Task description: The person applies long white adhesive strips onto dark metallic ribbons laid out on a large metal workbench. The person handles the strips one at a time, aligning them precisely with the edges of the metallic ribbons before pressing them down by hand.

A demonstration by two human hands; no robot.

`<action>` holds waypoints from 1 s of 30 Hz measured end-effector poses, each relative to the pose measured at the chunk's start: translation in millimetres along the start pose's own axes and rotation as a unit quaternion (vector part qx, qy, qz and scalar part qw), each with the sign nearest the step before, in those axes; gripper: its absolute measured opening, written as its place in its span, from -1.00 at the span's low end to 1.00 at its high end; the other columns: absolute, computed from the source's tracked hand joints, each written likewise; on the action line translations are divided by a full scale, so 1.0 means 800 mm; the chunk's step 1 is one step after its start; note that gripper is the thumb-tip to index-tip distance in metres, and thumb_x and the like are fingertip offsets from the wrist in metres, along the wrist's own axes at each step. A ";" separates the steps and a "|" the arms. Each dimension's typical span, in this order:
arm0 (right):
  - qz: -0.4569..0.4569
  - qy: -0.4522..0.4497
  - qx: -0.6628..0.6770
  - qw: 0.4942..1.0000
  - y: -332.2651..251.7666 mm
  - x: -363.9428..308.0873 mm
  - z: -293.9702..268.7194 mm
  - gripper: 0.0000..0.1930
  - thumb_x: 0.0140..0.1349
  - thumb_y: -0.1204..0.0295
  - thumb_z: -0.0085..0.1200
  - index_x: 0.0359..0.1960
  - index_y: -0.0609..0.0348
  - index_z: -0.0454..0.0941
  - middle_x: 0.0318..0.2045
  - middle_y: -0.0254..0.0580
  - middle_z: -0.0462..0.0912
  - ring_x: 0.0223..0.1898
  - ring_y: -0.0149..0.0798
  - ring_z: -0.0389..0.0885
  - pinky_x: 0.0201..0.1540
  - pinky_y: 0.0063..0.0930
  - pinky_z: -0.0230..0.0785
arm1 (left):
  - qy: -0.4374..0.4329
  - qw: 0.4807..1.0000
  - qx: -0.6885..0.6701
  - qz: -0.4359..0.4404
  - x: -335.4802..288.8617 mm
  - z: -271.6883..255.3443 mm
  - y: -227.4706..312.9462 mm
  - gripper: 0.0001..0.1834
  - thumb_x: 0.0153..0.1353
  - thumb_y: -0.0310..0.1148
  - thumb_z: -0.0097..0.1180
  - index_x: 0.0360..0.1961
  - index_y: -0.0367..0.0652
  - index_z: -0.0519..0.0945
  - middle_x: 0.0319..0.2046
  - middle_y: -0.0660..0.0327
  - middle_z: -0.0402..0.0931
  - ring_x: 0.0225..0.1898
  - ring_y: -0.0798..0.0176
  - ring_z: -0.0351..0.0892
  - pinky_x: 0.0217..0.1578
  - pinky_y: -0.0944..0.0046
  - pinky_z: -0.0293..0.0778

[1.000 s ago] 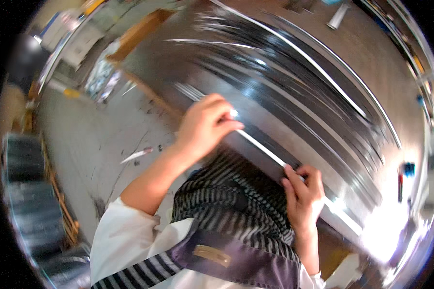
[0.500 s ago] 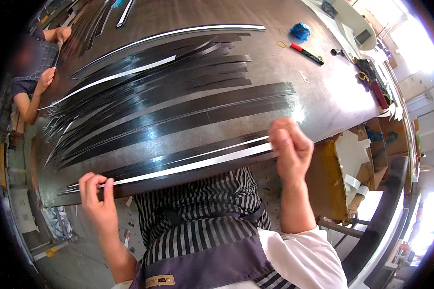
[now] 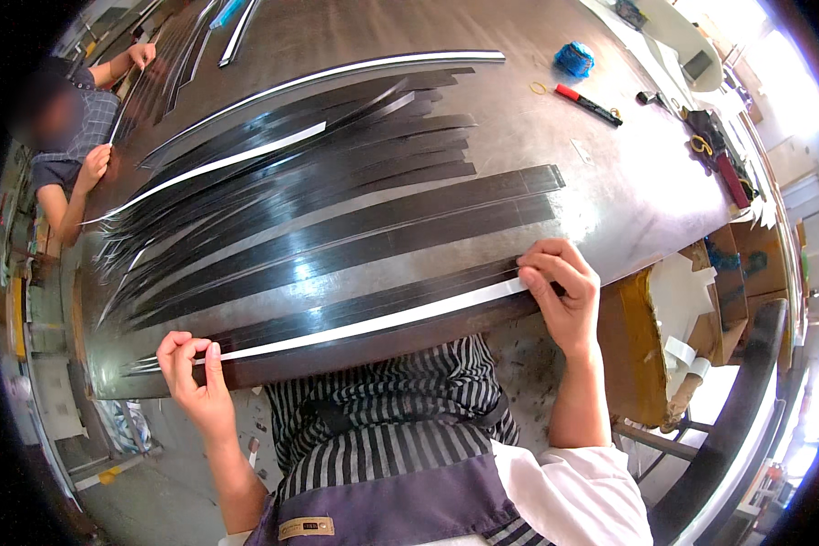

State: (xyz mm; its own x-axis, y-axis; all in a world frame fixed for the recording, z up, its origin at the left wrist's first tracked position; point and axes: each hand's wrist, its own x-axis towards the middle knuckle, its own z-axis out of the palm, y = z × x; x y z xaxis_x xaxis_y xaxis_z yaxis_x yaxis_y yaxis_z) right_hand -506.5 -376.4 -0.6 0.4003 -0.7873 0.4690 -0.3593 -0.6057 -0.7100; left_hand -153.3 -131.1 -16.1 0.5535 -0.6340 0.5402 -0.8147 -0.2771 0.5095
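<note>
A long white-faced strip [image 3: 373,320] runs along the near edge of the table, stretched between my two hands. Its left end is pinched by my left hand [image 3: 191,371], thumb against fingers. At the other end my right hand [image 3: 564,289] is closed, thumb and fingertips on the strip's right end. Black strips [image 3: 364,297] lie flat on the table just behind it. Farther back rest wide black strips [image 3: 373,218] and a fanned pile of narrow black strips [image 3: 337,162], one with a white face [image 3: 246,156].
A long black-and-white strip [image 3: 373,64] lies at the back. To the right are a blue bundle [image 3: 574,60], a red-and-black marker [image 3: 589,105] and scissors [image 3: 701,146]. At the far left a co-worker's hands [image 3: 94,166] handle strips. Cardboard boxes [image 3: 637,346] stand right of the table.
My right hand has shifted slightly right and its fist has loosened into a pinch. The thin second white line behind the strip no longer shows. My left hand keeps its pinch.
</note>
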 end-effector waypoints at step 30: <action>0.162 0.277 0.151 0.935 -0.025 0.055 -0.009 -0.87 0.10 0.67 0.27 -0.29 0.32 0.67 -0.49 -0.37 0.62 -0.48 -0.52 0.50 -0.39 -0.67 0.33 | -0.124 0.952 -0.281 -0.015 0.047 0.048 0.100 -0.84 0.28 -0.54 0.11 -0.16 -0.36 0.64 -0.13 0.00 0.58 -0.20 0.19 0.61 -0.15 0.26 0.54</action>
State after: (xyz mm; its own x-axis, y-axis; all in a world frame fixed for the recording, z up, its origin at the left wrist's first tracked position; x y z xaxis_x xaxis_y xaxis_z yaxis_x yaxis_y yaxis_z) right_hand -488.2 -399.8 37.9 -0.2167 -0.9136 0.3440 -0.0989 -0.3300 -0.9388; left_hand -204.3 -204.8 19.4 0.4611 -0.8018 0.3801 -0.5394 0.0868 0.8376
